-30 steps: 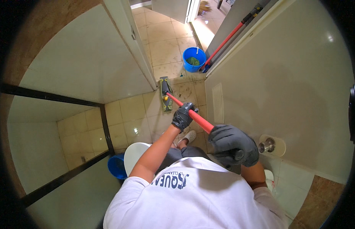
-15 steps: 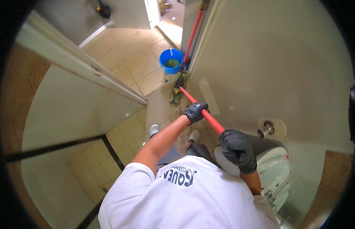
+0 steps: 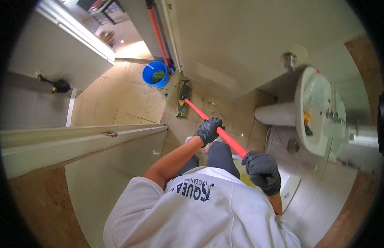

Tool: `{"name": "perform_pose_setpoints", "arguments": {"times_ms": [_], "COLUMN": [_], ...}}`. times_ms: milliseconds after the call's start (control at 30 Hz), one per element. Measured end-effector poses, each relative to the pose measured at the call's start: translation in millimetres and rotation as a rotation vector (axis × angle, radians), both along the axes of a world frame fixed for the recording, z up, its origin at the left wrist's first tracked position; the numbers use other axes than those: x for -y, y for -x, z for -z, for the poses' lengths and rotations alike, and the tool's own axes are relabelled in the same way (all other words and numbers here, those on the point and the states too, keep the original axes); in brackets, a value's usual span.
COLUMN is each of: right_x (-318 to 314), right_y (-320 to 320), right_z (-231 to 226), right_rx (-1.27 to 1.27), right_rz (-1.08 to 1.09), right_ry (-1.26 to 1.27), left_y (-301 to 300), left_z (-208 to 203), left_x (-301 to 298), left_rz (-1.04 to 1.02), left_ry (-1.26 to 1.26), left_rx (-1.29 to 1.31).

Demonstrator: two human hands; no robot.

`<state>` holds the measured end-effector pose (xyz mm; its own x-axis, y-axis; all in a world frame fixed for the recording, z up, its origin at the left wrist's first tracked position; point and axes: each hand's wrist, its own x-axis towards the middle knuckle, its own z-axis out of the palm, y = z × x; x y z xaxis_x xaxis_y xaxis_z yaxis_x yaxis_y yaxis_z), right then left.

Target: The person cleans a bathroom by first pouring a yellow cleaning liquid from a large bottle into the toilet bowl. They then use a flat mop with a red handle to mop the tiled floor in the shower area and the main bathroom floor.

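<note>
Both my hands wear black gloves and grip the red handle of a flat mop. My left hand is wrapped round the middle of the handle. Higher up, close to my body, my right hand closes over the handle's upper end. The mop's flat head, dark with a greenish pad edge, lies on the tiled floor just inside the doorway. Beyond it and a little left stands a blue bucket with a green cloth in it.
A white pedestal sink is at my right. Another red pole leans by the door frame behind the bucket. To the left an open door juts into the room. Dirt marks the floor tiles beside the mop.
The view has turned to the right, so bucket and doorway sit further left and the whole sink shows. The mop head points more straight ahead. Both hands keep their grip.
</note>
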<state>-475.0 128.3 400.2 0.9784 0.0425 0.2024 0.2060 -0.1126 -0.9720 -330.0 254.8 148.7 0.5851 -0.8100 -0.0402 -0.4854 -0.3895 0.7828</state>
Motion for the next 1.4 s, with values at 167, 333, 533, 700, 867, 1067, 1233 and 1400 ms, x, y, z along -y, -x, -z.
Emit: {"name": "perform_pose_setpoints", "arguments": {"times_ms": [167,333,533,700,867,1067,1233,1400], "right_x": [-29.1,-63.1,-114.8,-177.5,-196.0,-183.7,-148.4,-113.7], "right_y": [57.6,111.3,202.8,255.2,267.2,255.5,225.8,189.0], "right_z": [-8.3,-14.5,-19.9,-12.9,-31.1,-65.9,-82.7,-2.0], "right_rx": [0.018,0.079,-0.059,0.031,0.024,0.154,0.050,0.046], "right_rz": [0.243,0.481,0.713,1.008,1.153,0.963,0.758,1.034], "right_ry": [-0.046,0.015,0.166,0.218,0.140,0.188,0.283,0.204], "left_y": [43.8,95.7,186.9,247.8,268.4,237.8,212.3,149.7], "left_z": [-5.0,-8.8,2.5,5.9,-12.0,-88.5,-45.3,11.2], "left_x": [2.0,16.0,28.2,10.2,3.9,-8.0,24.6,74.1], "left_rz": [0.137,0.301,0.655,0.933,1.128,0.960,0.814,0.952], "left_ry": [0.017,0.092,0.177,0.244,0.158,0.258,0.342,0.223], "left_rx": [-0.017,-0.025,-0.037,-0.026,0.026,0.017,-0.081,-0.064]}}
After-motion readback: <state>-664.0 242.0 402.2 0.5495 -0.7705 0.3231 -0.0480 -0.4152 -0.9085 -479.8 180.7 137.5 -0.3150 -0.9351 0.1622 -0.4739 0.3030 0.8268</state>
